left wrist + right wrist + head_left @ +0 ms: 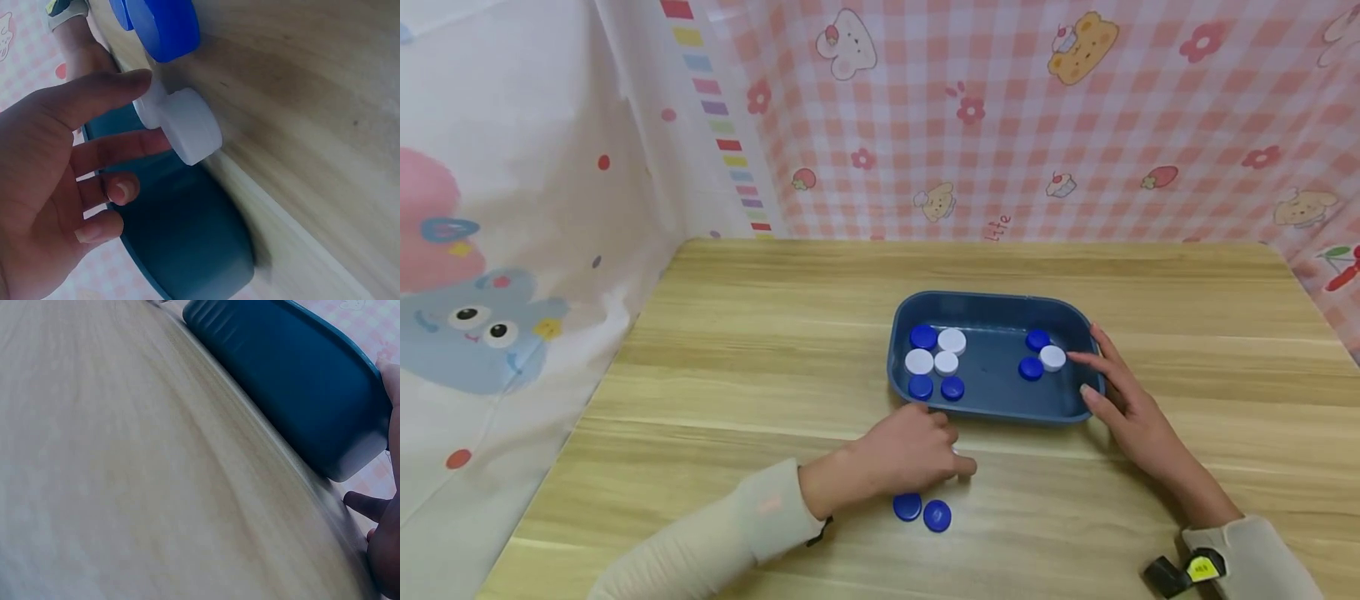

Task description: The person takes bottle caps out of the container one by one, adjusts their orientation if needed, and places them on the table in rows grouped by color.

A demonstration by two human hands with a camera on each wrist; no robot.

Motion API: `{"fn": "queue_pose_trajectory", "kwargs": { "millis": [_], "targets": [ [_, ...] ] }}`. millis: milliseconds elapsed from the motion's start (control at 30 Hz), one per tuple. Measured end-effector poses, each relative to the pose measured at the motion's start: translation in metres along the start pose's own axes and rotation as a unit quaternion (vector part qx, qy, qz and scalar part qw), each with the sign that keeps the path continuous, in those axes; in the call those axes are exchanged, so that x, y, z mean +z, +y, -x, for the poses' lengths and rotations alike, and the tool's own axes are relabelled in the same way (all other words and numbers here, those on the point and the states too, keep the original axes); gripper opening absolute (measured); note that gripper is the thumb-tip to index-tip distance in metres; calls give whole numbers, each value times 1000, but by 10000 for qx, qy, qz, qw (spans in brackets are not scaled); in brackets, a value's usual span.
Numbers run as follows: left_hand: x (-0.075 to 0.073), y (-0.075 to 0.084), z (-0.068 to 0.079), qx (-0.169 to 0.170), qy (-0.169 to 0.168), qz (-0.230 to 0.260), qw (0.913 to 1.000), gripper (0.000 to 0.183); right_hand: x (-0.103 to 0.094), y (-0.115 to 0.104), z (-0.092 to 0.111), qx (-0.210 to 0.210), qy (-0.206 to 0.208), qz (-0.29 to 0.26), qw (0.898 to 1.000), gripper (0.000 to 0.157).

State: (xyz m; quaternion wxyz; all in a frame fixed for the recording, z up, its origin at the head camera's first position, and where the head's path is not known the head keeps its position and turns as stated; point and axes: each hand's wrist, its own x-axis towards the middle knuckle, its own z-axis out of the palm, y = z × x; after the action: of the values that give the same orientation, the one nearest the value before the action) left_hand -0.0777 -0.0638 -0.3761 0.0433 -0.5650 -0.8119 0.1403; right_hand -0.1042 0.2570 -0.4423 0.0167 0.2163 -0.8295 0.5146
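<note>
My left hand is in front of the tray, low over the table. In the left wrist view its thumb and index finger pinch a small white bottle cap, and a second white cap sits right beside it. The head view mostly hides both behind the hand. Two blue bottle caps lie nearer the body. At the right end of the dark blue tray, my right hand rests with relaxed fingers over and along the rim. Its index fingertip reaches in beside a white cap.
Inside the tray, several blue and white caps group at the left, among them a large white cap. Two blue caps, one a near blue cap, sit at the right. A patterned cloth hangs behind the wooden table.
</note>
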Motion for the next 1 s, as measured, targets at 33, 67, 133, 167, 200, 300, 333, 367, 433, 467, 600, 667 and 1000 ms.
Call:
{"fn": "queue_pose_trajectory", "kwargs": {
  "millis": [33, 67, 133, 167, 200, 300, 333, 367, 433, 467, 600, 667, 1000],
  "targets": [
    [1, 1, 0, -28, -21, -65, 10000, 16, 0, 0, 0, 0, -5, -11, 10000, 44],
    [1, 2, 0, -51, -40, -106, 9999, 16, 0, 0, 0, -2, -9, -23, 10000, 44],
    [2, 3, 0, -95, -66, -157, 9998, 18, 1, 0, 0, -3, -12, -38, 10000, 44],
    [2, 4, -1, -117, -88, -166, 9998, 19, 1, 0, 0, -7, -14, -46, 10000, 44],
    [3, 4, -1, -140, -106, -178, 9997, 19, 1, -1, 0, -6, -16, -44, 10000, 44],
    [3, 5, -2, -184, -134, -203, 9995, 20, 0, -1, 0, -7, 0, -34, 10000, 44],
    [3, 5, -2, -196, -136, -231, 9994, 20, 0, -1, 0, -8, 3, -29, 10000, 44],
    [3, 5, -2, -211, -137, -250, 9994, 20, 0, -1, 0, -8, 5, -32, 10000, 44],
    [3, 5, -2, -226, -141, -278, 9993, 20, 0, -1, -1, -10, 1, -27, 10000, 44],
    [3, 5, -2, -231, -151, -280, 9992, 20, 0, -2, -1, -20, -6, -37, 10000, 44],
    [2, 5, -3, -280, -201, -240, 9991, 20, 0, -4, -1, -77, 9, -34, 10000, 44],
    [2, 4, -4, -313, -238, -180, 9991, 20, 0, -5, -1, -110, 25, -39, 9999, 44],
    [3, 4, -3, -319, -307, -213, 9988, 18, 0, -2, 0, -25, -16, 4, 10000, 45]
  ]
}}
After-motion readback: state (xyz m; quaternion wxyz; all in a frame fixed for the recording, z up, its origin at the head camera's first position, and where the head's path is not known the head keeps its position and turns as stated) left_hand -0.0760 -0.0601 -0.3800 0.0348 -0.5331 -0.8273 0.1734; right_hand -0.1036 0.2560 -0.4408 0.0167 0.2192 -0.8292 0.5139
